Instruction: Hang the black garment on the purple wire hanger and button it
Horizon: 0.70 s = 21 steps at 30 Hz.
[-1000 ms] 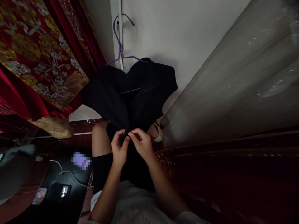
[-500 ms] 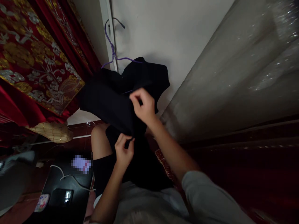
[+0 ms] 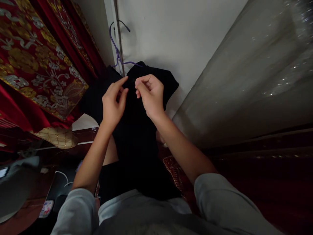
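A black garment (image 3: 137,120) with short sleeves hangs on a purple wire hanger (image 3: 132,63) in front of me. My left hand (image 3: 113,101) is raised over its upper part, thumb and index finger apart, with nothing visible between them. Just to the right, my right hand (image 3: 151,94) has its fingers curled and the thumb pressed to the fingertips in a pinch near the neckline. Something tiny seems to show at those fingertips, too small to name. The dark cloth hides most folds and edges.
Red curtain fabric (image 3: 44,65) with gold and silver flowers hangs at left. Plastic sheeting (image 3: 244,85) covers something on the right. A white wall (image 3: 176,32) stands behind. Low at left are a dark surface with a white cable (image 3: 64,175) and a colourful small item (image 3: 46,209).
Both hands have moved up to the garment's neckline, the left one the farthest. My left hand has let go of the lower cloth edge, and the lifted fabric has dropped to hang down.
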Motion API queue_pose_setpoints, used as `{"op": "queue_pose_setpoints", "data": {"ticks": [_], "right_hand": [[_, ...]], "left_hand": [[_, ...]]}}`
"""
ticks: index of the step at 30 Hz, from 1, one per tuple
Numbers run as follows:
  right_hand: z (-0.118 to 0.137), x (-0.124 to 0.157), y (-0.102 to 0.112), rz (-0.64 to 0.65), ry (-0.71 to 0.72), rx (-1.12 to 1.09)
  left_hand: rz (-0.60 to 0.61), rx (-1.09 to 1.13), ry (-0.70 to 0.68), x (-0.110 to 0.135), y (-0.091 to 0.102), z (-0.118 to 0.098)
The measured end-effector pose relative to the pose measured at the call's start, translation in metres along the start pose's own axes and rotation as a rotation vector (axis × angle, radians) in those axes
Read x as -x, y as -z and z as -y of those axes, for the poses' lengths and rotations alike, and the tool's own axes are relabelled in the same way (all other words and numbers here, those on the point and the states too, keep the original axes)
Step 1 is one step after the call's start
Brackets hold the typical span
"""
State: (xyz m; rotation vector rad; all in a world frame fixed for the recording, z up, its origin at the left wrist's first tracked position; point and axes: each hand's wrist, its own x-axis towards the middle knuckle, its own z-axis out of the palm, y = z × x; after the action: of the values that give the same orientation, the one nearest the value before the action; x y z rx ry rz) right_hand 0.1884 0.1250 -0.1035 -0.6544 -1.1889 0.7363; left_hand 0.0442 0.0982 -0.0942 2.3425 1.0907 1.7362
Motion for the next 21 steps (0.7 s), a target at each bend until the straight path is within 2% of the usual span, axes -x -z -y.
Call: {"op": "queue_pose_setpoints", "data": {"ticks": [2,4,10,13,16,19,21], "right_hand": [[-0.002,-0.001,-0.002,-0.034,-0.026,-0.040],[-0.006,0.000,-0.004,-0.068,-0.052,-0.050],[-0.018,0.018,-0.020,-0.142,-0.248,-0.170],[-0.010,0.019,-0.024,-0.117,-0.289,-0.232],[-0.003,0.013,-0.021,-0.047,-0.285,-0.264],[-0.015,0.012,-0.018,-0.034,-0.320,-0.241],[-0.031,0.020,-0.019,-0.073,-0.398,-0.212]], "left_hand": [[0.053,-0.020,-0.053,-0.020,-0.005,0.008],[0.068,-0.027,-0.067,-0.026,-0.011,0.009],[-0.011,-0.051,-0.076,-0.015,-0.018,0.002],[-0.049,-0.081,-0.072,-0.013,-0.014,0.004],[-0.003,-0.118,-0.091,-0.013,-0.011,0.001],[0.018,-0.156,-0.168,-0.015,-0.009,-0.012],[-0.056,-0.161,-0.228,-0.019,-0.003,-0.019]]}}
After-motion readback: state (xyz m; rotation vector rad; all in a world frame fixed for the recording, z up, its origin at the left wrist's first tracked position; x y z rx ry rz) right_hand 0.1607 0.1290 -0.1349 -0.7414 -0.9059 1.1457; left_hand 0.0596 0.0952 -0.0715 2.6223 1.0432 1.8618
